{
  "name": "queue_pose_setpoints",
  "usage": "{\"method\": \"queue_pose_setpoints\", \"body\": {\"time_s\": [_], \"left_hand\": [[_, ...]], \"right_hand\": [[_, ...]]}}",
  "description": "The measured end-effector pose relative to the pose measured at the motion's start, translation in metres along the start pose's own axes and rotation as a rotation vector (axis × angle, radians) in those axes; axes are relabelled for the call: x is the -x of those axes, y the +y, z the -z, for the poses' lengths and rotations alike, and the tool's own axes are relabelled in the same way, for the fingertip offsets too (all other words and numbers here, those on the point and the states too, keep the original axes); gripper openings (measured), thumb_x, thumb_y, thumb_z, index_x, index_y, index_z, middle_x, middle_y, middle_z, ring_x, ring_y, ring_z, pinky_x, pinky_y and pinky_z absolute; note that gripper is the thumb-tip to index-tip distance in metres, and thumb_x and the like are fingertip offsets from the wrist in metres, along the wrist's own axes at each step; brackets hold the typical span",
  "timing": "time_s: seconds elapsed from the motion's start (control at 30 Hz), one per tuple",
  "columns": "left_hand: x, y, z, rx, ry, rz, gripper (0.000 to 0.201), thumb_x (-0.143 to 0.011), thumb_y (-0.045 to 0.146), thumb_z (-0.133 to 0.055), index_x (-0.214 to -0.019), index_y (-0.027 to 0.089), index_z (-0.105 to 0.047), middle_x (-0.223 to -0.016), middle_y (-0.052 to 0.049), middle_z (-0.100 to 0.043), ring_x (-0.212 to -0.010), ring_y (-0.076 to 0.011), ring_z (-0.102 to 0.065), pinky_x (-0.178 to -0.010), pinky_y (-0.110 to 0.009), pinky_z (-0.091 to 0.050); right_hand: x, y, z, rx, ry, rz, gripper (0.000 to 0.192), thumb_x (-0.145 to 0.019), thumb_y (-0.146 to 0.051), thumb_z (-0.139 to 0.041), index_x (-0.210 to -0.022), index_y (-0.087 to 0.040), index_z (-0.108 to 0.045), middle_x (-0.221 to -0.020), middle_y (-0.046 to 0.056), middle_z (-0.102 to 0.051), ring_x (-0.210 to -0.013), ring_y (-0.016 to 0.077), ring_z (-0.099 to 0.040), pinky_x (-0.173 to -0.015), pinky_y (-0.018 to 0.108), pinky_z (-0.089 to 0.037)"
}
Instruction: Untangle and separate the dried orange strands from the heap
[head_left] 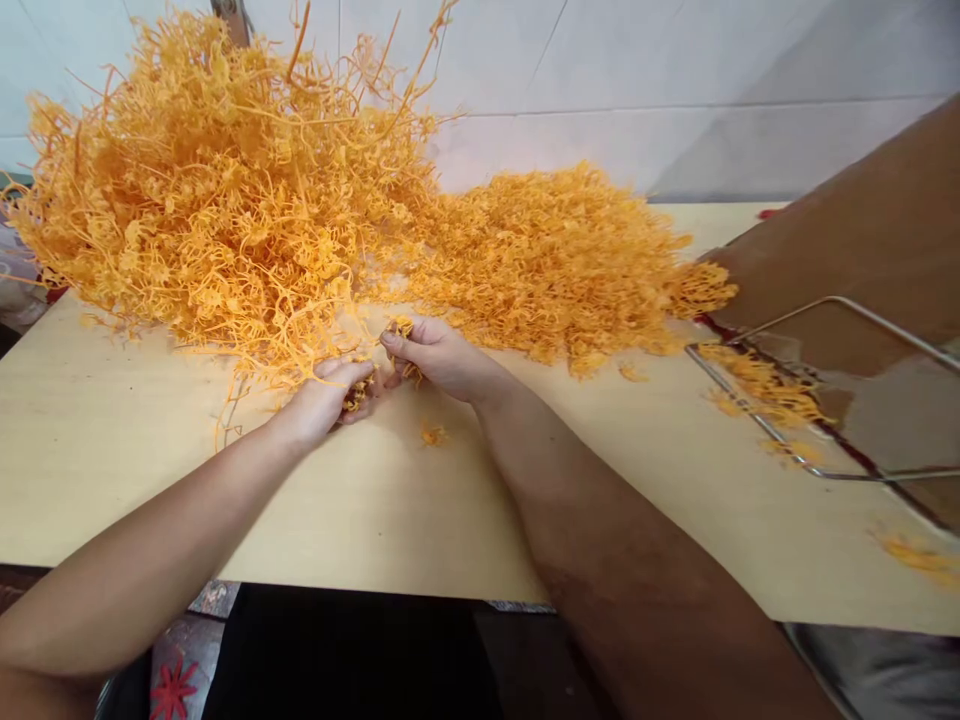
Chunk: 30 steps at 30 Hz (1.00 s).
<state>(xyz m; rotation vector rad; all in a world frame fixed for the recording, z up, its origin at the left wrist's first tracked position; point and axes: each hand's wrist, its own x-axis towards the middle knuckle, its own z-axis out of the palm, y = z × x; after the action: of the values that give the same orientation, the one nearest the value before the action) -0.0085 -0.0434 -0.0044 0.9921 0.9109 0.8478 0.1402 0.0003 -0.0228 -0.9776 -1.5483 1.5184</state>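
Orange stringy strands (225, 190) heaped high beyond left hand (330, 395), on pale wood desk (112, 440). Left hand curled closed round small tuft (358, 392) of strands. Right hand (435, 358), touching left, pinches another bit (401, 328) between thumb and fingers. Lower heap (555, 260) beyond right hand. Wire frame (825, 390) far right, strands spilling in.

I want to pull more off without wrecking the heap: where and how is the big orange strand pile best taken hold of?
Probably at the loose near fringe of the big orange strand pile, coming in low from the table side beside the left hand and right hand. Strands there splay out thin and separate; higher up they look tangled, so a small pinch grip should lift less.
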Motion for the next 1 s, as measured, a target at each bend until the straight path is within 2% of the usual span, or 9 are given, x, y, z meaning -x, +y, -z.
{"method": "queue_pose_setpoints", "body": {"time_s": [0.1, 0.3, 0.5, 0.63, 0.77, 0.93, 1.0], "left_hand": [[0.001, 0.002, -0.002, -0.009, -0.010, 0.024, 0.028, -0.075, 0.010, -0.038, -0.047, 0.013, -0.040, -0.041, 0.004, -0.032, -0.032, -0.0015, -0.026, -0.033, -0.015, -0.015], [0.002, 0.005, 0.000, -0.057, -0.089, 0.039, 0.036, -0.073, 0.007, -0.033, -0.039, 0.015, -0.029, -0.037, 0.005, -0.023, -0.031, -0.0015, -0.021, -0.033, -0.015, -0.013], [0.001, 0.005, 0.004, -0.094, -0.085, 0.021, 0.040, -0.080, 0.011, -0.031, -0.040, 0.015, -0.029, -0.038, 0.005, -0.024, -0.031, -0.0017, -0.021, -0.034, -0.016, -0.013], [0.002, 0.006, 0.000, -0.125, -0.066, 0.018, 0.043, -0.085, 0.015, -0.031, -0.042, 0.015, -0.030, -0.037, 0.005, -0.024, -0.030, -0.0017, -0.022, -0.035, -0.017, -0.013], [0.001, 0.006, -0.004, -0.203, -0.072, 0.076, 0.040, -0.083, 0.008, -0.031, -0.044, 0.016, -0.028, -0.035, 0.006, -0.023, -0.029, -0.0011, -0.020, -0.035, -0.017, -0.012], [0.000, 0.005, 0.003, -0.296, -0.162, 0.038, 0.038, -0.083, 0.018, -0.036, -0.046, 0.017, -0.027, -0.037, 0.007, -0.025, -0.032, -0.0017, -0.021, -0.036, -0.018, -0.013], [0.005, 0.004, 0.006, -0.404, -0.231, -0.004, 0.037, -0.081, 0.024, -0.040, -0.046, 0.017, -0.031, -0.039, 0.006, -0.029, -0.035, -0.0021, -0.025, -0.038, -0.019, -0.017]], "right_hand": [[-0.002, 0.001, -0.001, -0.008, -0.020, 0.010, 0.040, -0.064, -0.051, -0.067, -0.067, -0.017, -0.047, -0.054, -0.005, -0.049, -0.049, 0.0053, -0.046, -0.047, 0.018, -0.048], [-0.001, -0.001, -0.001, 0.016, -0.019, -0.004, 0.038, -0.065, -0.047, -0.067, -0.064, -0.015, -0.046, -0.051, -0.008, -0.036, -0.047, 0.0025, -0.038, -0.051, 0.020, -0.053], [0.006, -0.007, 0.002, -0.007, -0.058, -0.016, 0.047, -0.058, -0.055, -0.069, -0.061, -0.015, -0.043, -0.050, -0.009, -0.033, -0.046, 0.0010, -0.034, -0.053, 0.020, -0.052], [0.003, -0.006, -0.001, 0.047, 0.028, 0.003, 0.053, -0.055, -0.061, -0.067, -0.055, -0.016, -0.039, -0.047, -0.009, -0.031, -0.042, 0.0011, -0.033, -0.041, 0.015, -0.043], [-0.003, 0.002, -0.004, 0.069, 0.070, 0.062, 0.047, -0.060, -0.057, -0.066, -0.062, -0.014, -0.047, -0.055, -0.006, -0.040, -0.045, 0.0016, -0.037, -0.038, 0.013, -0.038], [-0.008, 0.007, -0.007, 0.062, 0.133, 0.078, 0.039, -0.064, -0.048, -0.068, -0.064, -0.015, -0.046, -0.057, -0.006, -0.038, -0.046, 0.0020, -0.037, -0.037, 0.013, -0.039], [-0.011, 0.008, -0.002, 0.089, 0.256, 0.049, 0.033, -0.067, -0.041, -0.067, -0.064, -0.015, -0.045, -0.056, -0.007, -0.038, -0.043, 0.0020, -0.037, -0.035, 0.014, -0.039]]}}
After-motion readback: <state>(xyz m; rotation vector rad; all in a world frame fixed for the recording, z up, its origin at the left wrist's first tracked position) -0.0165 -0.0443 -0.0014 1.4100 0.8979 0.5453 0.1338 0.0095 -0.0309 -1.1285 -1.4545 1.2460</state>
